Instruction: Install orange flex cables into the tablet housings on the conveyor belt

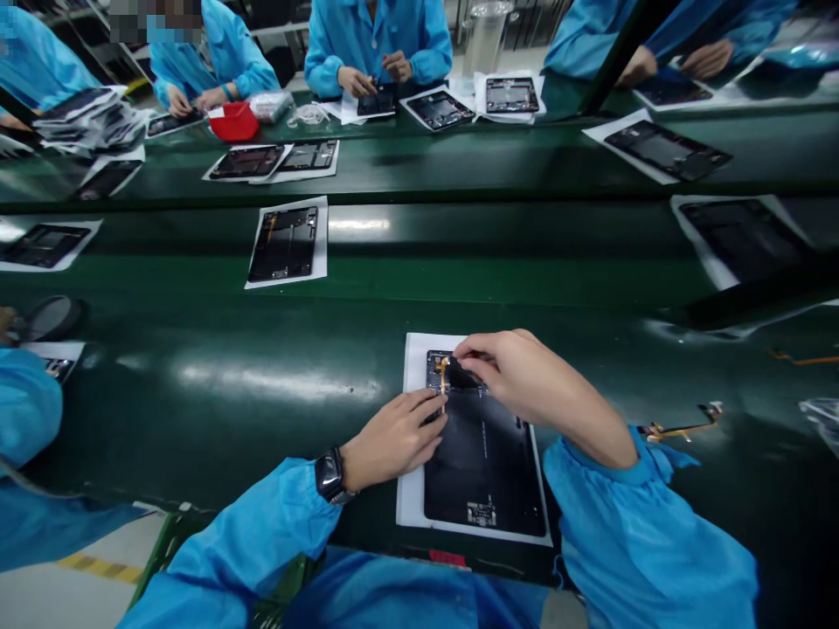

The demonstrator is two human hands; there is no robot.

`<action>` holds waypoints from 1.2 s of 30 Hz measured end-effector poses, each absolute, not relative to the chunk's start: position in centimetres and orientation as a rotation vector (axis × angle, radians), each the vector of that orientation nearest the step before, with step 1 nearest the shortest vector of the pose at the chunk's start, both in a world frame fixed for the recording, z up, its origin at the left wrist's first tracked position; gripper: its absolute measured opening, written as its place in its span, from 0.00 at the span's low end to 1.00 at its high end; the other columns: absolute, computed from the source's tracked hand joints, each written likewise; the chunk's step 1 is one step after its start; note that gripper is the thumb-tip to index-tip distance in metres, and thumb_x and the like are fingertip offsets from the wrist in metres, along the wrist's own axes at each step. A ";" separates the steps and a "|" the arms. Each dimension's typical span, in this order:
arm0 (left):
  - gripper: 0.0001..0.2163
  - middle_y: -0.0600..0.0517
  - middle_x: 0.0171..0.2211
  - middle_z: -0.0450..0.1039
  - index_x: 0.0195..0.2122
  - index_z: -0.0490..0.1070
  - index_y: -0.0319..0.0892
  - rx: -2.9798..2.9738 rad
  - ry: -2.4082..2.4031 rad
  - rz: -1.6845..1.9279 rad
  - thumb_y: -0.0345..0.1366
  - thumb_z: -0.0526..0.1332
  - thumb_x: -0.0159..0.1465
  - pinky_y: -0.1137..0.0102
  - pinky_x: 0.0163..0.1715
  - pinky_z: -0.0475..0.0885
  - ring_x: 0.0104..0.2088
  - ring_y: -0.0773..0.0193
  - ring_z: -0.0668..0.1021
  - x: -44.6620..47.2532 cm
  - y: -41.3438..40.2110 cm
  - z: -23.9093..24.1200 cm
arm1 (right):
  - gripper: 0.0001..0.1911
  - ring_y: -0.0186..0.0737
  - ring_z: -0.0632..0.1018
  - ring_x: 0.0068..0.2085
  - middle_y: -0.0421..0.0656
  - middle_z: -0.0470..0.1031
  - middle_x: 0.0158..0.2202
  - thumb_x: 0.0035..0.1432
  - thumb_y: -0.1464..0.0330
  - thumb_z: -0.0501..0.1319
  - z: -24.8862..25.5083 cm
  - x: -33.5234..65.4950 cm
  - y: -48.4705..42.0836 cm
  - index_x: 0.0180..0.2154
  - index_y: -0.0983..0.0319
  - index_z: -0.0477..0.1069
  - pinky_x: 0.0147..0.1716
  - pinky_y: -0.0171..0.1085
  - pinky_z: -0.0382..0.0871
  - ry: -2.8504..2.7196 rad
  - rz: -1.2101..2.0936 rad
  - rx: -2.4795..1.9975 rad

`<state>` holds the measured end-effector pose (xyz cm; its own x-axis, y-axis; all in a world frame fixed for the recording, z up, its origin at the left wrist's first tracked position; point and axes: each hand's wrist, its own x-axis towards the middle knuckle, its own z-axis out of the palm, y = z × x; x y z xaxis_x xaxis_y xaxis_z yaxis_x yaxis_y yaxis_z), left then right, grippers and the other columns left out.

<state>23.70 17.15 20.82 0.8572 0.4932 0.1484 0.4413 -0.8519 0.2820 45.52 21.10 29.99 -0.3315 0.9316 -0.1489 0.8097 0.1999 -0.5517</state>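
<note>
A black tablet housing (485,463) lies on a white sheet (412,371) in front of me, its inner side up. Near its upper left corner an orange flex cable (444,384) runs lengthwise. My left hand (397,441) rests on the left edge of the housing, fingers stretched out, fingertips beside the lower part of the cable. At the cable's upper end, the thumb and fingers of my right hand (511,371) are pinched together; the hand partly covers the housing's top. Another flex cable (688,426) lies on the green bench, right of my right forearm.
A tablet housing on paper (287,245) lies beyond, on the green conveyor strip (419,275); others are spread along it. Across sit several co-workers in blue, with a red bin (234,122) and a paper-and-housing stack (88,122). A blue sleeve (30,406) is at left.
</note>
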 end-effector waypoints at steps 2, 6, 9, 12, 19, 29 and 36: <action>0.12 0.41 0.57 0.67 0.50 0.70 0.36 2.811 0.689 0.300 0.33 0.58 0.66 0.57 0.55 0.71 0.59 0.50 0.67 23.6 17.1 21.1 | 0.09 0.37 0.76 0.30 0.39 0.77 0.28 0.63 0.69 0.58 31.0 45.7 20.4 0.32 0.58 0.75 0.30 0.33 0.63 -2.185 0.826 -1.670; 0.12 0.42 0.56 0.68 0.48 0.72 0.37 2.753 0.640 0.368 0.34 0.59 0.65 0.56 0.55 0.70 0.59 0.49 0.67 23.2 17.2 21.0 | 0.07 0.39 0.74 0.26 0.38 0.74 0.23 0.62 0.65 0.59 30.1 45.8 18.7 0.31 0.58 0.72 0.27 0.35 0.62 -2.167 0.791 -1.695; 0.10 0.45 0.50 0.73 0.46 0.73 0.38 2.563 0.624 0.563 0.34 0.57 0.67 0.60 0.53 0.71 0.55 0.55 0.71 22.9 17.6 20.8 | 0.05 0.39 0.76 0.29 0.39 0.76 0.29 0.64 0.69 0.55 27.7 45.7 16.7 0.38 0.58 0.70 0.29 0.35 0.63 -2.219 0.856 -1.614; 0.12 0.45 0.49 0.74 0.49 0.71 0.38 2.388 0.703 0.757 0.30 0.54 0.67 0.63 0.53 0.71 0.51 0.60 0.74 22.5 18.2 20.7 | 0.08 0.41 0.77 0.35 0.41 0.77 0.37 0.65 0.70 0.53 25.6 45.3 14.7 0.43 0.57 0.68 0.33 0.36 0.66 -2.239 0.866 -1.585; 0.13 0.45 0.52 0.71 0.51 0.69 0.39 2.364 0.820 0.702 0.31 0.55 0.66 0.59 0.53 0.69 0.53 0.58 0.72 21.9 18.8 20.0 | 0.07 0.44 0.78 0.31 0.44 0.76 0.33 0.65 0.75 0.52 24.4 42.7 13.3 0.40 0.61 0.67 0.27 0.37 0.64 -2.529 0.557 -1.626; 0.09 0.45 0.51 0.71 0.47 0.71 0.38 2.389 0.854 0.681 0.31 0.54 0.68 0.62 0.53 0.68 0.52 0.58 0.72 22.1 18.6 19.8 | 0.11 0.42 0.76 0.30 0.45 0.75 0.33 0.66 0.77 0.48 22.8 41.3 12.5 0.39 0.62 0.67 0.27 0.37 0.65 -2.549 0.315 -1.507; 0.09 0.45 0.51 0.71 0.46 0.72 0.38 2.394 0.868 0.680 0.31 0.55 0.67 0.62 0.52 0.68 0.52 0.58 0.72 22.0 18.6 19.6 | 0.11 0.43 0.79 0.35 0.47 0.76 0.36 0.68 0.75 0.48 22.3 41.4 11.9 0.44 0.63 0.67 0.33 0.38 0.70 -2.381 0.370 -1.470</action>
<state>22.04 18.60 19.64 0.6716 0.6859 0.2800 0.4360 -0.6715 0.5991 41.44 11.87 22.28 -0.4209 0.8975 0.1315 0.8155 0.4378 -0.3786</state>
